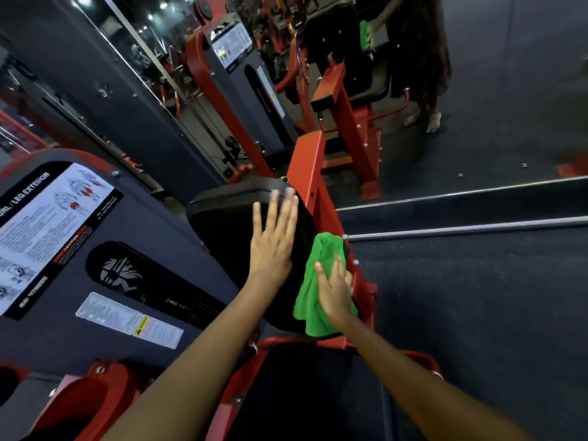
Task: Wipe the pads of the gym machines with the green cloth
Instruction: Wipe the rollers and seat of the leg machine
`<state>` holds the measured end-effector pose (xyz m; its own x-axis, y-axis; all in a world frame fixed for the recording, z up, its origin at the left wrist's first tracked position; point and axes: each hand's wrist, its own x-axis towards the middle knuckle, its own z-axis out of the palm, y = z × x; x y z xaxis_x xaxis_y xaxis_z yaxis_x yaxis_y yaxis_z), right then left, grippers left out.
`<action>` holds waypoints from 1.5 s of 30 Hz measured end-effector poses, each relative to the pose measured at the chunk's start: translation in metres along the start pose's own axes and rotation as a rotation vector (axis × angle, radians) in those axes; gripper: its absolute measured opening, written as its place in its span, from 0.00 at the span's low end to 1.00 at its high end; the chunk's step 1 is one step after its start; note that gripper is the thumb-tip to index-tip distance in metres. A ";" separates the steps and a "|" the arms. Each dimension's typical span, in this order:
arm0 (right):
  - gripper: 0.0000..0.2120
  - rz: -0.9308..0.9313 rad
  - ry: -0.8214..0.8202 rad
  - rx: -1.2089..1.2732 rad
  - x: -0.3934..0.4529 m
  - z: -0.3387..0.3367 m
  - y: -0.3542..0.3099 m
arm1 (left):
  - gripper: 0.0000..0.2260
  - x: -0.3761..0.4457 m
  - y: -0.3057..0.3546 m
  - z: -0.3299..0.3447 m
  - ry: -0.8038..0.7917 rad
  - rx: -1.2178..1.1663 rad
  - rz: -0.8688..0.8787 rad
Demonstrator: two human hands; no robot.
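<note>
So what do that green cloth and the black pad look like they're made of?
The green cloth looks like soft microfibre or terry: fuzzy matte surface, limp folds under the right hand. The black pad seems to be vinyl or faux leather over foam: smooth, faint sheen, rounded stitched edge. The left hand rests flat on it.

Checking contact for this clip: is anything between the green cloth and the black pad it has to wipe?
Nothing visible. The right hand presses the green cloth straight against the right side of the black pad. The left hand lies flat on the pad beside the cloth, apart from it.
</note>
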<state>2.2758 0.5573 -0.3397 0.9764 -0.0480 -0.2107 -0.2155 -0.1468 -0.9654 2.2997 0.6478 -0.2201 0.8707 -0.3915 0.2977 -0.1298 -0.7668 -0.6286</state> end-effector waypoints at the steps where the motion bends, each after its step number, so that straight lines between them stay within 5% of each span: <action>1: 0.30 -0.017 0.018 0.011 -0.001 0.001 -0.005 | 0.37 -0.001 0.005 0.002 -0.001 0.093 0.117; 5: 0.31 -0.042 -0.033 -0.073 -0.006 0.000 0.021 | 0.29 -0.009 0.020 0.007 -0.084 0.229 0.264; 9: 0.31 0.206 -0.111 0.014 -0.002 -0.002 0.047 | 0.37 -0.007 0.022 0.010 -0.148 0.227 0.225; 15: 0.30 0.144 -0.036 0.058 -0.009 0.011 0.035 | 0.41 -0.004 0.022 0.013 -0.205 0.323 0.212; 26: 0.29 0.701 -0.080 0.459 0.043 0.016 0.101 | 0.43 -0.007 0.024 0.016 -0.246 0.287 0.208; 31: 0.24 0.608 -0.066 0.535 0.043 0.009 0.075 | 0.41 -0.010 0.023 0.011 -0.153 0.141 0.204; 37: 0.29 0.450 -0.043 0.459 0.034 0.007 0.025 | 0.41 -0.009 0.013 0.001 0.010 -0.078 0.172; 42: 0.26 0.274 -0.031 0.446 0.024 -0.007 -0.038 | 0.46 0.000 -0.009 -0.017 -0.037 -0.356 -0.244; 45: 0.21 0.060 -0.017 0.359 0.015 -0.024 -0.082 | 0.44 0.005 -0.024 -0.025 -0.121 -0.397 -0.348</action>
<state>2.3080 0.5449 -0.2596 0.9628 -0.0296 -0.2686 -0.2565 0.2122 -0.9430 2.2952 0.6513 -0.1851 0.9397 -0.0365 0.3400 0.0271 -0.9832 -0.1806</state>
